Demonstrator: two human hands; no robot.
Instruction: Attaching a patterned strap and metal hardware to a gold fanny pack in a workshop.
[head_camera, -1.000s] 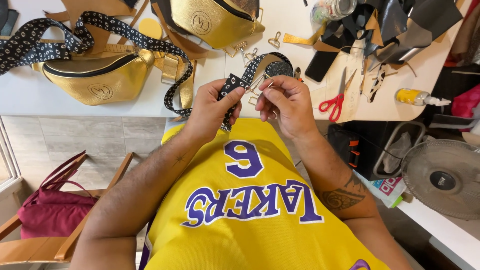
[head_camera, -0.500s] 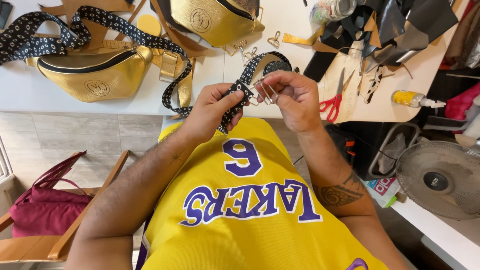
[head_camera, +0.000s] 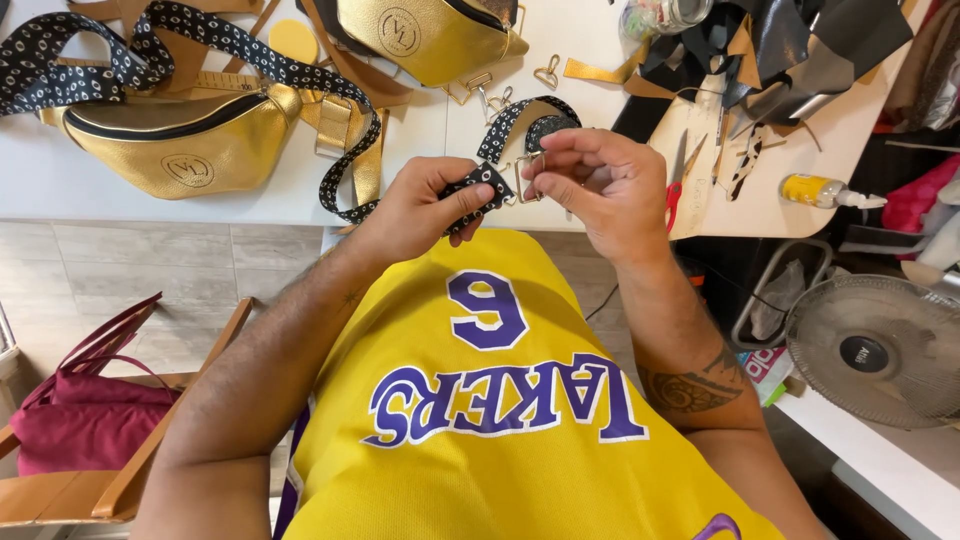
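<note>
My left hand pinches the end of a black strap with a white pattern, just above my chest. My right hand holds a small metal buckle against that strap end, fingers curled around it. The strap loops up onto the white table and back. A gold leather waist bag lies at the left with the same patterned strap running over it. A second gold bag sits at the top centre.
Red-handled scissors, leather scraps, metal clasps and a yellow glue bottle lie on the table's right part. A fan stands low right. A maroon bag rests on a wooden chair at left.
Both hands have stayed close together on the strap end. The right hand's fingers have shifted on the buckle, and the view has tilted slightly.
</note>
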